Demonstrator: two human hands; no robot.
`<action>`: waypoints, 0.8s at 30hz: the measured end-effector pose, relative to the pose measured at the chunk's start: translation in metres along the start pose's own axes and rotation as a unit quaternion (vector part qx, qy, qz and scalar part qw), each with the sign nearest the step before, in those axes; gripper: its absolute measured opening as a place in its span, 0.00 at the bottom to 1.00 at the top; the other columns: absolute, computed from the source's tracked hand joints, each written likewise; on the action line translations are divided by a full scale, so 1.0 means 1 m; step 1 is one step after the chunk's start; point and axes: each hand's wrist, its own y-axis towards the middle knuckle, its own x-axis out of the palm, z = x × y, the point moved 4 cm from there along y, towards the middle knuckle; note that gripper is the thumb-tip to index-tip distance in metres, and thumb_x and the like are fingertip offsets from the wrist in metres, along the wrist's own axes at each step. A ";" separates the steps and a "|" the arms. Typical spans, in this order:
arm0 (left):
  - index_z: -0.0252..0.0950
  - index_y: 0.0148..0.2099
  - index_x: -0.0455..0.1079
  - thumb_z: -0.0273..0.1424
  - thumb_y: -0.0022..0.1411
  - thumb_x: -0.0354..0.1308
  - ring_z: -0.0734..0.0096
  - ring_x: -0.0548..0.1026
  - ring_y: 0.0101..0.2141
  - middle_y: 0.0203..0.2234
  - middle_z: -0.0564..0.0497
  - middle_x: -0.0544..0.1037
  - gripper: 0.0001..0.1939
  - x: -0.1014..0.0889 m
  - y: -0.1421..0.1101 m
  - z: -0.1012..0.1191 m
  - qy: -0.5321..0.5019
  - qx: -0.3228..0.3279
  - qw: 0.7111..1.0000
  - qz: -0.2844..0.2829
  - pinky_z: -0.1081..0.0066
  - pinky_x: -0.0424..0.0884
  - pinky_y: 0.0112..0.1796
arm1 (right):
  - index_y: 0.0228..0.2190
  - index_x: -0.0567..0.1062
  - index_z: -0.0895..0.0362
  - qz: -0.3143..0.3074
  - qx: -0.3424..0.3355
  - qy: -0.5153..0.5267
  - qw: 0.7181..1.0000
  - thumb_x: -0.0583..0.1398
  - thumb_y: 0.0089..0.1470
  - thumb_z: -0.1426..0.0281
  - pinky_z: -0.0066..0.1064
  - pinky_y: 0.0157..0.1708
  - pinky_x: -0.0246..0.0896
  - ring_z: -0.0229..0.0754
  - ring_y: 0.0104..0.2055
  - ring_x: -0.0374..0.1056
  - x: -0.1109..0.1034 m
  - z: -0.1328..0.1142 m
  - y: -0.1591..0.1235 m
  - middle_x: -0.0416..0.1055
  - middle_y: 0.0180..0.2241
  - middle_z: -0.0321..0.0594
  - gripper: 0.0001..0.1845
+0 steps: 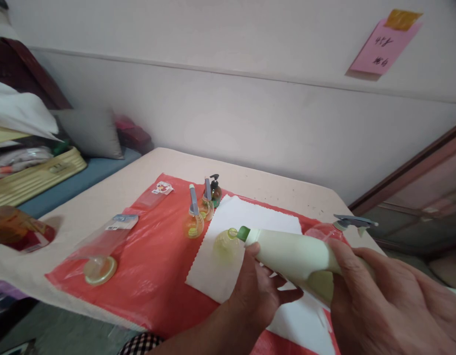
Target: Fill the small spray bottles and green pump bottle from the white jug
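Observation:
My right hand (391,301) is wrapped round the body of a pale squeeze bottle (290,254) tipped on its side, its green nozzle (243,233) pointing left into the neck of a small round clear bottle (227,243) holding yellowish liquid. My left hand (261,291) is under the front of the squeeze bottle near its neck, fingers curled against it. The small bottle stands on a white paper towel (250,217) over a red plastic sheet (154,266).
Two small round bottles with grey caps (194,222) and a dark pump bottle (215,190) stand further back. Clear plastic packets (105,236) and a round lid (99,270) lie left. A spray bottle (346,224) is at right. A basket (35,177) sits far left.

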 end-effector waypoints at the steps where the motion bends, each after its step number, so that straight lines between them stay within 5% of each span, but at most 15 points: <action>1: 0.37 0.62 0.64 0.56 0.53 0.56 0.48 0.69 0.50 0.55 0.38 0.69 0.40 0.000 0.000 0.000 0.000 -0.001 1.000 0.000 0.51 0.67 0.48 | 0.51 0.75 0.47 -0.005 -0.020 -0.013 1.000 0.50 0.61 0.68 0.53 0.45 0.65 0.53 0.36 0.74 -0.001 -0.002 0.001 0.78 0.39 0.41 0.21; 8: 0.37 0.62 0.64 0.56 0.51 0.57 0.48 0.69 0.50 0.55 0.38 0.69 0.42 0.000 -0.001 0.001 0.000 -0.002 1.000 0.001 0.52 0.67 0.47 | 0.49 0.73 0.55 -0.012 -0.093 -0.039 0.995 0.50 0.59 0.70 0.52 0.44 0.65 0.59 0.40 0.74 -0.010 -0.014 0.011 0.78 0.40 0.49 0.20; 14: 0.37 0.61 0.65 0.56 0.51 0.57 0.49 0.69 0.50 0.56 0.38 0.69 0.41 0.000 -0.001 0.002 0.004 -0.005 1.000 0.006 0.52 0.68 0.48 | 0.48 0.74 0.57 -0.010 -0.095 -0.041 0.995 0.51 0.60 0.70 0.61 0.51 0.61 0.58 0.38 0.74 -0.012 -0.016 0.013 0.78 0.40 0.50 0.18; 24: 0.36 0.61 0.64 0.57 0.49 0.58 0.49 0.69 0.49 0.55 0.38 0.69 0.43 0.001 -0.001 0.002 0.004 -0.003 1.000 0.004 0.53 0.68 0.46 | 0.46 0.74 0.56 -0.001 -0.090 -0.042 0.995 0.48 0.61 0.69 0.56 0.48 0.63 0.59 0.38 0.74 -0.012 -0.019 0.016 0.78 0.38 0.48 0.18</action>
